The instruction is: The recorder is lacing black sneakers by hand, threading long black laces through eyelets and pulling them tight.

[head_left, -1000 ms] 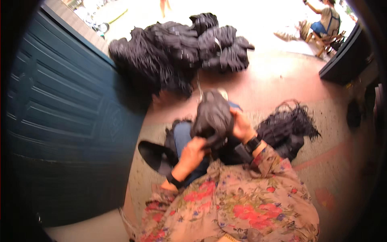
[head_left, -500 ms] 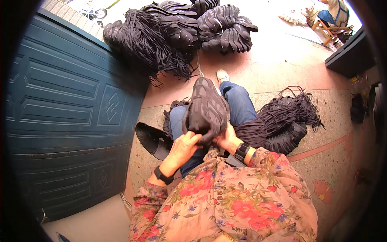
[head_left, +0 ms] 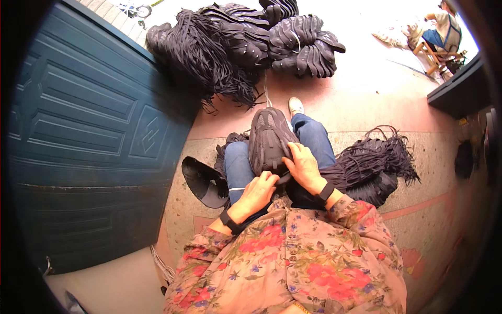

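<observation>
Between my knees is a dark shoe upper (head_left: 269, 137) with grey mesh panels, its narrow end pointing away from me. My left hand (head_left: 260, 191) pinches its near edge between thumb and fingers. My right hand (head_left: 305, 166) grips the right side, fingers lying along the edge and thumb toward the middle. Black bands circle both wrists. Beside my right leg lies a bundle of dark shoe uppers (head_left: 374, 186) with a tangle of long black strings (head_left: 374, 157). A loose, curved black piece (head_left: 205, 182) rests on the floor by my left knee.
A large heap of bundled dark shoe uppers (head_left: 243, 44) lies ahead, strings trailing. A blue panelled door (head_left: 89, 141) stands along the left. At the right are a dark cabinet-like edge (head_left: 457, 86) and, farther off, a person seated on a wooden chair (head_left: 431, 57).
My right hand has shifted from beneath the upper's right side onto its top and edge. The upper has turned, showing its mesh top. My left hand stays at the near edge.
</observation>
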The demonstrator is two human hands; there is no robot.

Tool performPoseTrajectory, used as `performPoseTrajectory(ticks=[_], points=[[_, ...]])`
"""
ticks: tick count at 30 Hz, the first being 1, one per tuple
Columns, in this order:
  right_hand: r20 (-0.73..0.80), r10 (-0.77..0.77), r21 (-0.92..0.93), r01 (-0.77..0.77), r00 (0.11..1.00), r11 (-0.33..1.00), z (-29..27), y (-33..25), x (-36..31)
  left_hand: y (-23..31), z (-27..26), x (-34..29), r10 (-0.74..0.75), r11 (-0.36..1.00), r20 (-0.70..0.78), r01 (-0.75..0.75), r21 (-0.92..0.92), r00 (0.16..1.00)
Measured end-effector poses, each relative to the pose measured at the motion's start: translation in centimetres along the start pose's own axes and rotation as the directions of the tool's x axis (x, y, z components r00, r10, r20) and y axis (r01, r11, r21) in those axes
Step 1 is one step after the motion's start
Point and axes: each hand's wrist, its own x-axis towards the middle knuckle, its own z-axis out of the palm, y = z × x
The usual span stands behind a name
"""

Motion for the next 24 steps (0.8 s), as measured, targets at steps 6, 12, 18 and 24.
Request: performPoseTrajectory(ticks=[6, 12, 18, 24], points=[[-0.066, -0.038, -0.017, 0.037, 0.997, 0.999, 1.0, 0.1, 0.3, -3.1, -1.0, 2.0, -0.423, 0.904, -0.343, 0.365, -0.222, 0.838], [0.049, -0.061, 0.017, 0.061, 0.997, 0.998, 1.6, 0.3, -0.4, -5.1, -0.8, 3.1, -0.419, 0.904, -0.076, 0.408, -0.131, 0.905], [0.064, -0.174, -0.012, 0.175, 0.983, 0.985, 2.8, 0.1, -1.2, -8.2, 3.2, 1.0, -0.427, 0.898, -0.112, 0.407, -0.168, 0.897], [0.128, -0.094, 0.025, 0.092, 0.987, 0.995, 3.9, 0.0, -0.9, -5.5, 1.3, 2.4, -0.409, 0.907, -0.023, 0.404, -0.119, 0.912]])
